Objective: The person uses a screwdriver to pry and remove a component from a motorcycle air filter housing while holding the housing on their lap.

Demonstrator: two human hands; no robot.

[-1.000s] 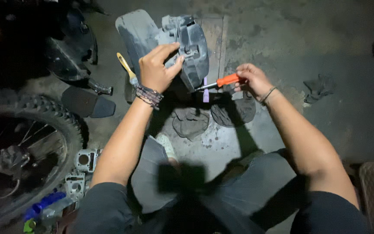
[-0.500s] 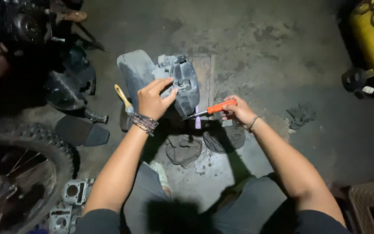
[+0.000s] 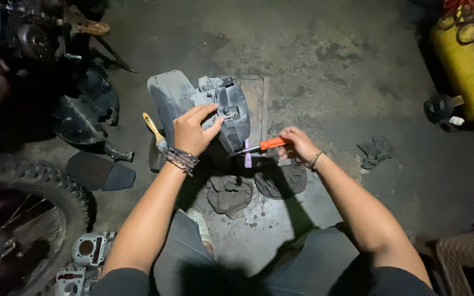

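Observation:
My left hand [image 3: 193, 130] grips a grey plastic motorcycle part [image 3: 204, 104] that rests on the concrete floor, fingers curled over its near edge. My right hand [image 3: 298, 144] holds a screwdriver with an orange handle [image 3: 272, 143]; its shaft points left and its tip touches the lower right edge of the grey part. A small purple-handled tool [image 3: 247, 159] lies just below the tip. A paintbrush with a yellow handle [image 3: 153, 129] lies left of my left wrist.
Two dirty rags [image 3: 229, 194] lie on the floor between my arms, another rag [image 3: 374, 151] to the right. A knobbly tyre [image 3: 34, 192] and engine cylinder parts [image 3: 91, 249] sit lower left, black panels [image 3: 83, 118] at left, a yellow tank [image 3: 467, 60] top right.
The view has shifted so the part and both hands sit lower in frame. My hands keep their grips; the screwdriver tip stays at the part's edge.

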